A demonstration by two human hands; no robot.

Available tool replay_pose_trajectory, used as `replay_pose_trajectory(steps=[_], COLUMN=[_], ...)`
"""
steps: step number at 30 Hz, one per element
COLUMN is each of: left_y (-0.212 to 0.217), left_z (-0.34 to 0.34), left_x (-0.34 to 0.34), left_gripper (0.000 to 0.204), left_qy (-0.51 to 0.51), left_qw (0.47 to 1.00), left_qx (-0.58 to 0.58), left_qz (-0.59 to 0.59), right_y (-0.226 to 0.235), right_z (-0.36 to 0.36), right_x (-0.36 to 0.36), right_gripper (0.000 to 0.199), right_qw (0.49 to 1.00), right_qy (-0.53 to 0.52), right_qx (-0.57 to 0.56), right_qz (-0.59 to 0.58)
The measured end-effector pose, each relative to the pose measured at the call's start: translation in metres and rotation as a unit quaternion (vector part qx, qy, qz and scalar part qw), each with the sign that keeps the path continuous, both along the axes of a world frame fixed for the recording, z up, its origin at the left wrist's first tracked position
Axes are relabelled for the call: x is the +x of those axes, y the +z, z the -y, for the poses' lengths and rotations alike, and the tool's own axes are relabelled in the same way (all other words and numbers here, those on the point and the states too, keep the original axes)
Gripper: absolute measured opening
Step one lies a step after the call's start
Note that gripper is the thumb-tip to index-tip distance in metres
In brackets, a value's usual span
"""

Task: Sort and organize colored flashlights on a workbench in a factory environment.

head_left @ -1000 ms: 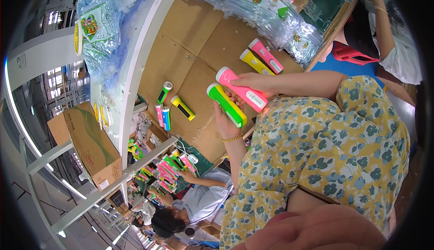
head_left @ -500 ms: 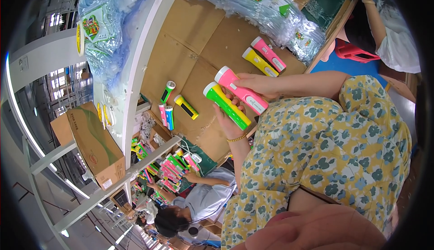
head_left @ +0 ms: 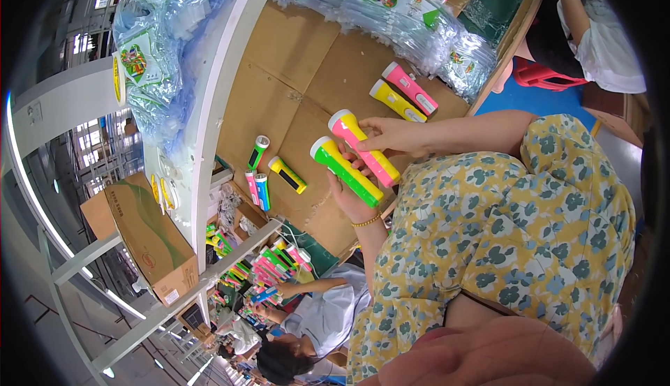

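My left hand [head_left: 354, 203], with a beaded bracelet at its wrist, is closed around a green and yellow flashlight [head_left: 347, 172] with a white head. Right beside it, a yellow and pink flashlight [head_left: 364, 150] is gripped by my right hand [head_left: 386, 135]. The two flashlights lie nearly parallel above the cardboard-covered table [head_left: 317, 131], heads toward the upper left. Beyond my right hand, a pink flashlight [head_left: 410, 87] and a yellow flashlight [head_left: 398, 100] rest side by side. Smaller flashlights lie to the left: a green one [head_left: 258, 153], a yellow one [head_left: 287, 174] and a pink-and-blue pair [head_left: 262, 192].
Clear plastic packaging [head_left: 398, 9] with printed cards is heaped along the far side. A white rail [head_left: 222, 86] borders the table, with a cardboard box [head_left: 143, 225] beyond. A co-worker in light blue [head_left: 328, 306] sits at a pile of flashlights [head_left: 276, 264]; another person's arm [head_left: 572, 12] shows upper right.
The flashlight in my right hand has been rolled over, from its pink side with the switch to a yellow side with a pink stripe. The co-worker in light blue now holds a blue flashlight.
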State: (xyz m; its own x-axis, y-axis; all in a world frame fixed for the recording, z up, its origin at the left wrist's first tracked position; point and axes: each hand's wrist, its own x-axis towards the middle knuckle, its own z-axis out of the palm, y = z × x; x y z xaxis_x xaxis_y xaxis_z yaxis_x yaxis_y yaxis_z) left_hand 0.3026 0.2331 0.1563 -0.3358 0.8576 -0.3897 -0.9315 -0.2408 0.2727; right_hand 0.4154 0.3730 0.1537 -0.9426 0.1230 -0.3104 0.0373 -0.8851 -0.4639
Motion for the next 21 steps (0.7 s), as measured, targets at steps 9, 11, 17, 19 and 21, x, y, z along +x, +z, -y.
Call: replay_pose_trajectory(steps=[9,11,17,19,21], left_y=[-0.004,-0.008,-0.008,-0.007,-0.008], left_z=[0.006,0.008,0.011,0.01,0.011], left_x=[-0.004,-0.005,-0.005,-0.005,-0.008], left_gripper=[0.052,0.054,0.054,0.052,0.051], left_qy=[0.013,-0.017,-0.02,-0.014,-0.005], left_qw=[0.998,0.998,0.998,0.999,0.999], left_qx=[-0.012,0.036,0.047,0.046,0.046], left_qz=[0.065,0.049,0.026,0.026,0.024], right_y=[-0.002,-0.012,-0.022,-0.018,-0.008], right_z=[0.002,0.006,0.01,0.009,0.006], right_x=[-0.001,-0.002,-0.004,-0.005,-0.005], right_gripper=[0.047,0.053,0.074,0.073,0.056], right_qw=[1.0,0.999,0.973,0.982,0.998], right_qy=[0.0,-0.014,-0.021,-0.024,-0.032], right_qx=[-0.02,0.049,0.229,0.186,-0.05], right_qz=[0.011,0.009,0.024,0.023,0.011])
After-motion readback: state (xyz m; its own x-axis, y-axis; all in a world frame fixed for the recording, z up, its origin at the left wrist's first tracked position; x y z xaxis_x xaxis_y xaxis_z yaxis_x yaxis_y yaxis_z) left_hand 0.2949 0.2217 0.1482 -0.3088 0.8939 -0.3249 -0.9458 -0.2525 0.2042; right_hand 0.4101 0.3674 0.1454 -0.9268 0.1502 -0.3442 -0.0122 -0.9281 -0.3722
